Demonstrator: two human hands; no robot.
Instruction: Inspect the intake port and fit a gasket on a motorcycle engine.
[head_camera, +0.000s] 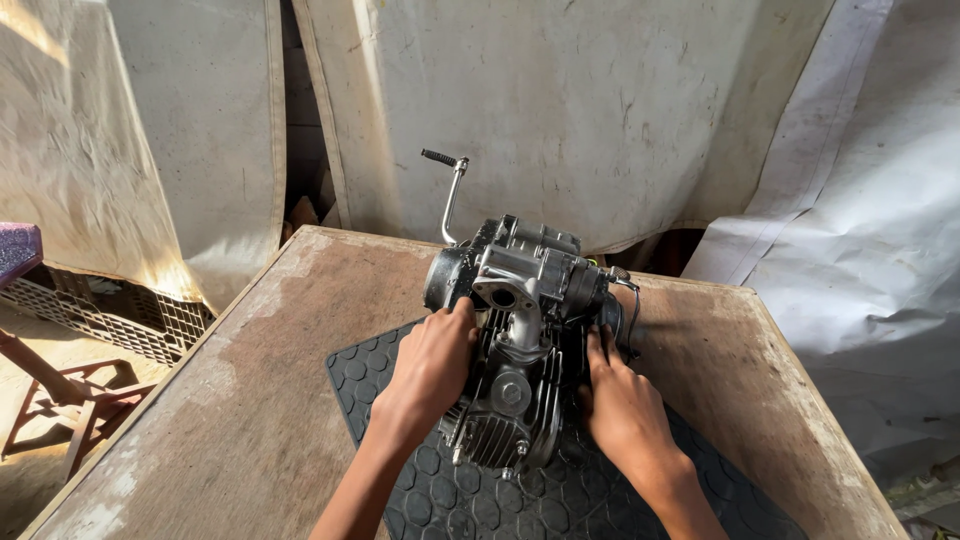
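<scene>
Engine: your motorcycle engine (515, 340) sits on the black rubber mat (400, 470), its finned cylinder head pointing toward you and the crankcase at the far end.
Kick lever: the kick-start lever (452, 195) rises from the engine's far left side, its rubber-tipped end pointing left, well clear of both your hands.
Left hand: your left hand (432, 365) lies flat against the engine's left flank, fingers stretched forward and close together, their tips touching the dark round cover near the intake port (503, 297). It presses on the casing rather than closing round anything.
Right hand: your right hand (622, 400) rests against the engine's right flank, fingers extended and slightly spread, tips reaching up beside a black cable (632, 310). It also lies open on the metal.
Engine versus fingers: the engine stands between your two palms, touching both.
Mat: honeycomb-patterned, lying askew on the worn wooden table (250, 400).
Surroundings: pale tarpaulin sheets (600, 110) hang behind the table; a plastic crate (110, 315) sits low at the left.
</scene>
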